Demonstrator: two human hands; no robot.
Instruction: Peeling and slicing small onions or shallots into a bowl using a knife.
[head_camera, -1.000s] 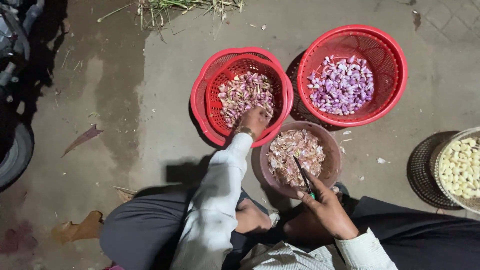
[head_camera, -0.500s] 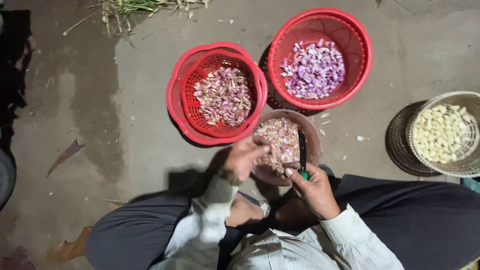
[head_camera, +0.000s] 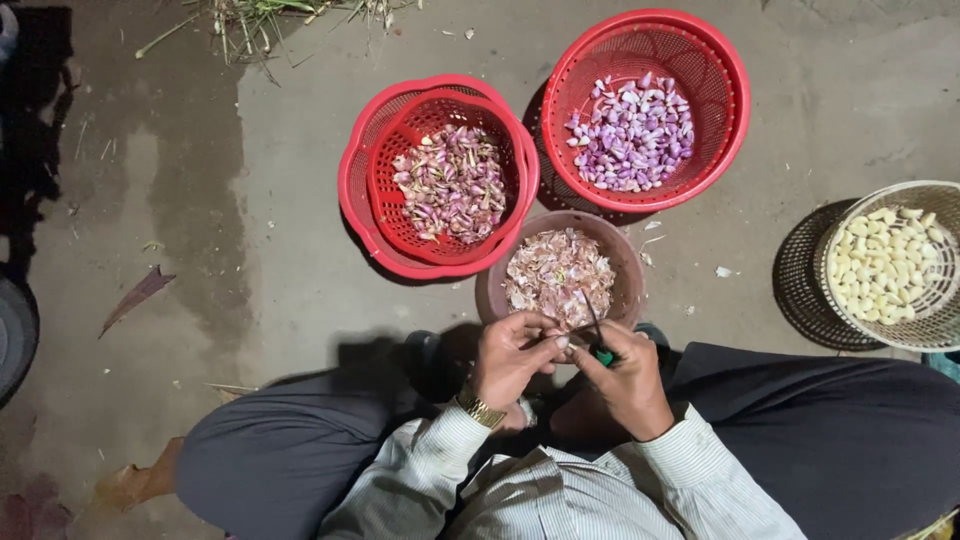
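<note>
Small pinkish shallot piece (head_camera: 553, 338) pinched in left hand (head_camera: 512, 355); right hand (head_camera: 628, 380) grips green-handled knife (head_camera: 597, 337). Blade near fingertips: slip could cut.

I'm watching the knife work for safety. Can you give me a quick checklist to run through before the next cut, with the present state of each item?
1. Small green-handled knife gripped in right hand: ok.
2. Left hand pinches a piece at the blade: ok; what it is, cannot tell.
3. Left fingertips away from the edge: cannot tell.
4. Brown round bowl of peelings directly beyond hands: ok.
5. Red plastic basket of purple peeled cloves upright: ok.
6. Double red basket of unpeeled cloves close by: ok.
</note>
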